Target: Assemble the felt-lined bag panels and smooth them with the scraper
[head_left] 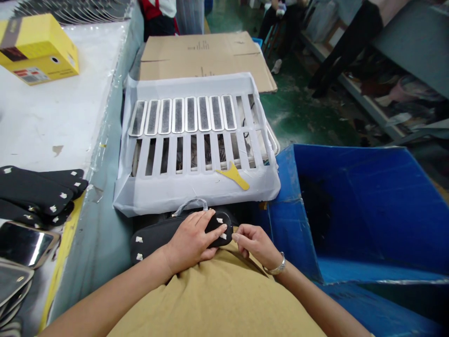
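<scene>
A long black bag (154,238) with rounded ends lies across my lap. Small white scraps stick to its face near both ends, and a clear-wrapped handle (191,202) arches from its far side. My left hand (196,236) grips the bag near its right end, fingers over the face and thumb at the near edge. Just off that right end, my right hand (255,242) is closed in a pinch close to the rim. Whatever it may hold is too small to make out. A silvery bracelet (277,266) circles the right wrist.
Ahead stands a white slotted rack (196,189) with a row of grey-centred, white-rimmed strips (177,115) and a yellow scraper-shaped tool (235,177). A blue bin (284,206) is at right. The left table (94,61) bears black pieces (33,189) and a yellow box (42,47). People are behind.
</scene>
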`<state>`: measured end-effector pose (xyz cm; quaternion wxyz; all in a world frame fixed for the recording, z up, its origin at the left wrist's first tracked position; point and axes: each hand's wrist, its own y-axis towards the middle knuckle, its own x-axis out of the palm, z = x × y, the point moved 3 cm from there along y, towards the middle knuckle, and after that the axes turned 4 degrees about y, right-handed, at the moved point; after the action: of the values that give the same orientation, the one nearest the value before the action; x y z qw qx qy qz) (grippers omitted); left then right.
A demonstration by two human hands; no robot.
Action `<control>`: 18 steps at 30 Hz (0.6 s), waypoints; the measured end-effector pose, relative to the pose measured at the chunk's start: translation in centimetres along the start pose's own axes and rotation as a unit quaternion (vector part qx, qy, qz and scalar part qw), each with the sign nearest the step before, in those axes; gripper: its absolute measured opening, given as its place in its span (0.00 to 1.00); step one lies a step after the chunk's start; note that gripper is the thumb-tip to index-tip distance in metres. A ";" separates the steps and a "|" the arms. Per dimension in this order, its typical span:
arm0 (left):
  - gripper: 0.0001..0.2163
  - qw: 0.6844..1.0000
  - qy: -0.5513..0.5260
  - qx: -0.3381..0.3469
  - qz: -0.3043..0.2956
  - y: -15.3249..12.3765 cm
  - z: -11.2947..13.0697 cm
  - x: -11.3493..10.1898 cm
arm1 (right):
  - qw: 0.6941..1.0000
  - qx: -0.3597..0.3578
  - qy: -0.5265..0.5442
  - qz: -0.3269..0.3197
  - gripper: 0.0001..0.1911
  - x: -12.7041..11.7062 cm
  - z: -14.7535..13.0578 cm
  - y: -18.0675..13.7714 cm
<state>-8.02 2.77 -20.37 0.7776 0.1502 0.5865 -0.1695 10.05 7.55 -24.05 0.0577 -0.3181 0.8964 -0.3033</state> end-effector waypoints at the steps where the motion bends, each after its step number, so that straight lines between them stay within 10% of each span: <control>1: 0.25 1.000 0.002 0.001 0.002 0.0 0.0 0.0 | 1.000 -0.002 -0.015 0.003 0.17 0.2 -0.2 0.0; 18: 0.23 1.000 -0.005 0.002 0.016 -0.5 0.0 0.6 | 0.998 0.038 -0.041 0.003 0.17 0.7 -0.5 0.4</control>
<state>-8.12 2.30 -20.96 0.7827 0.1604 0.5799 -0.1591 9.17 7.63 -23.84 0.1070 -0.3255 0.8820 -0.3235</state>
